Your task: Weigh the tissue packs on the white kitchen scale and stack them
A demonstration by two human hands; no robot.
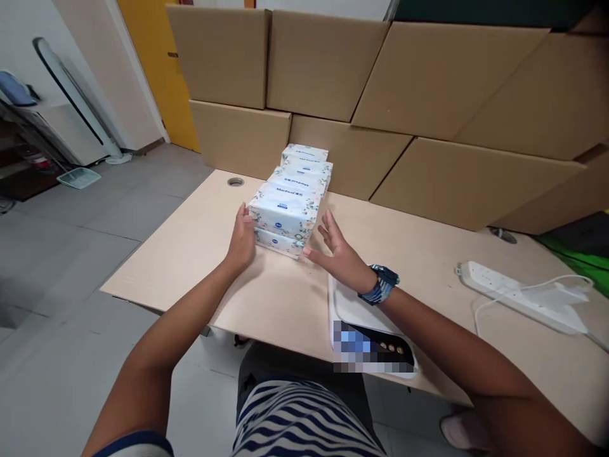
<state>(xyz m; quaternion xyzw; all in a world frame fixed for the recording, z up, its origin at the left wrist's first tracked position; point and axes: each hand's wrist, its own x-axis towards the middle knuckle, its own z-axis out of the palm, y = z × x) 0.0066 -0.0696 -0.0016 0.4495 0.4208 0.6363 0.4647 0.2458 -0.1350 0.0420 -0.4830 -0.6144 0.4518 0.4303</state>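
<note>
Several white tissue packs (pixel 290 203) with a floral print stand in a row of short stacks on the light wooden table (pixel 190 254). My left hand (pixel 242 240) lies flat against the left side of the nearest stack, fingers stretched out. To the stack's right, my right hand (pixel 337 251) hovers with its fingers spread, a little apart from the packs. It holds nothing. A blue watch (pixel 380 284) is on my right wrist.
A white scale (pixel 354 311) with a dark display lies under my right forearm at the front edge. A white power strip (pixel 514 292) with a cable lies at the right. Large cardboard boxes (pixel 380 95) are stacked behind the table. Grey floor lies to the left.
</note>
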